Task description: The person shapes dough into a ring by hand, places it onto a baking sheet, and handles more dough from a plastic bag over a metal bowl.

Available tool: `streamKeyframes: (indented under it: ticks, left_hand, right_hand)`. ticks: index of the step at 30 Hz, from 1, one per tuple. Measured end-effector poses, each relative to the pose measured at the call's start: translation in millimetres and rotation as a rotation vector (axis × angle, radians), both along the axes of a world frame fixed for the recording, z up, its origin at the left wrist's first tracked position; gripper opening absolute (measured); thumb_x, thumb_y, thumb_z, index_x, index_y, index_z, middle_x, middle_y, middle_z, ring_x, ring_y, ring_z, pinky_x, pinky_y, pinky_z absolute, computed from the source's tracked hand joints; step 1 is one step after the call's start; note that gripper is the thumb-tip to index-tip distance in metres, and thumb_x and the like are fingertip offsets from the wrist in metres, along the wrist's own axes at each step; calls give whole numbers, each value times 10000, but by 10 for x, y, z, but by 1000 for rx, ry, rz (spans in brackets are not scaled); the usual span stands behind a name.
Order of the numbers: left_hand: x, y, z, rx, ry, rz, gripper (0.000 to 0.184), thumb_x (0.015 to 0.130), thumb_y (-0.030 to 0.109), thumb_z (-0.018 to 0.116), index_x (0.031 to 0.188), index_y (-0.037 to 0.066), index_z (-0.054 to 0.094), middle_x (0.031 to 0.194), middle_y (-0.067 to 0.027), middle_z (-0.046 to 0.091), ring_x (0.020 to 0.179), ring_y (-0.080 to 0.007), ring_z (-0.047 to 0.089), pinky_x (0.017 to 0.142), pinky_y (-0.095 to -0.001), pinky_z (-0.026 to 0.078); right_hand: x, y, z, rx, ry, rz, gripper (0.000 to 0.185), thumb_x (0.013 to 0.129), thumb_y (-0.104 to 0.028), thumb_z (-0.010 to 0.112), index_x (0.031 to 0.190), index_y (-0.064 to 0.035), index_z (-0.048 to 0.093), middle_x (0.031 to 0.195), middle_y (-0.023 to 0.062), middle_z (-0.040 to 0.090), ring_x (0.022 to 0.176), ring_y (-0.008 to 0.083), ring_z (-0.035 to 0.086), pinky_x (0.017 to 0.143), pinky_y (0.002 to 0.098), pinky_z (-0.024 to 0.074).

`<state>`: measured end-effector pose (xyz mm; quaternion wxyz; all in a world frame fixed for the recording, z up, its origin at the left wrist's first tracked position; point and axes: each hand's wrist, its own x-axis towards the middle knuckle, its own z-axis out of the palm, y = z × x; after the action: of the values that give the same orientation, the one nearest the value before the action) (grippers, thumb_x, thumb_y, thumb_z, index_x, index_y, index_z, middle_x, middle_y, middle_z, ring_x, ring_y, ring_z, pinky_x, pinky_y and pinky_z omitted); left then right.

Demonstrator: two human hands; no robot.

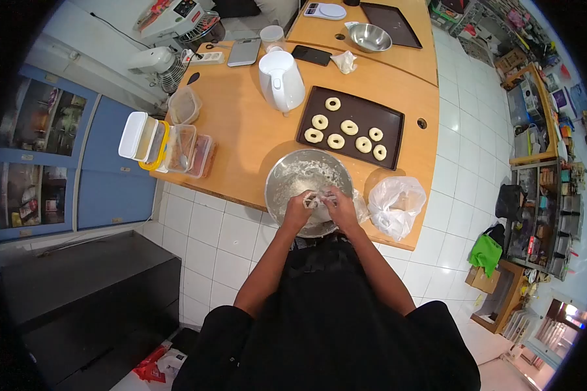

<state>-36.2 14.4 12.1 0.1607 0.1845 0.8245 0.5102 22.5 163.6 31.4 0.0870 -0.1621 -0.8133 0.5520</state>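
Observation:
A large metal mixing bowl (pixel 274 173) stands at the table's near edge, its inner wall smeared with flour and bits of dough. Inside lies a pale, floury dough mass (pixel 306 184). Just above it, my left hand (pixel 299 208) and my right hand (pixel 337 207) meet with curled fingers. Sticky whitish dough coats both sets of fingertips, and they pinch at it between them. How much dough is in each hand is too small to tell. Beyond the bowl, a dark baking tray (pixel 391 124) carries several ring-shaped dough pieces (pixel 349 127).
Right of the bowl sits a white plastic bag (pixel 396 205). A white electric kettle (pixel 282 81), a phone (pixel 311 55) and a kitchen scale (pixel 244 52) are farther back. Plastic containers (pixel 179 146) line the left edge. A second metal bowl (pixel 370 38) stands at the back.

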Motion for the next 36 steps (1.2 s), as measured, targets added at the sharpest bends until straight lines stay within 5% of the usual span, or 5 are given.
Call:
streamKeyframes:
  ticks: [11, 17, 21, 26, 36]
  left_hand:
    - [4, -36, 25, -36, -44, -60, 307, 739, -58, 633, 1037, 11, 653, 921, -149, 695, 866, -208, 676, 772, -317, 506]
    - [58, -107, 49, 89, -143, -114, 353, 737, -35, 632, 1087, 9, 643, 981, -133, 689, 913, -198, 651, 850, -296, 479]
    - [77, -147, -37, 78, -144, -180, 434, 692, 49, 647, 1126, 34, 632, 1071, -181, 656, 1055, -300, 610, 939, -359, 449]
    - [110, -134, -120, -83, -27, -270, 541, 685, 165, 702, 1208, 79, 595, 1234, -205, 568, 1226, -407, 460, 1042, -454, 367]
    - [224, -24, 38, -427, 2, -226, 661, 715, 249, 763, 1293, 70, 495, 1273, -274, 490, 1230, -451, 422, 1040, -496, 351]
  right_hand:
    - [28, 57, -241, 92, -51, -77, 126, 838, -58, 639, 941, -4, 687, 848, 137, 693, 740, 239, 673, 694, 315, 515]
    - [295, 467, 285, 55, 163, -383, 112, 875, 7, 588, 950, 14, 672, 890, 119, 681, 758, 174, 654, 683, 291, 519]
    - [665, 1010, 211, 216, 69, -671, 124, 891, 12, 584, 981, 32, 667, 903, 129, 677, 744, 175, 658, 669, 290, 525]
    - [908, 1379, 26, 421, -174, -676, 167, 855, -28, 602, 988, 5, 697, 958, 193, 678, 843, 350, 663, 742, 383, 516]
    - [696, 1260, 257, 500, -196, -664, 238, 872, -80, 600, 1099, -48, 666, 954, 169, 655, 786, 320, 653, 714, 405, 507]
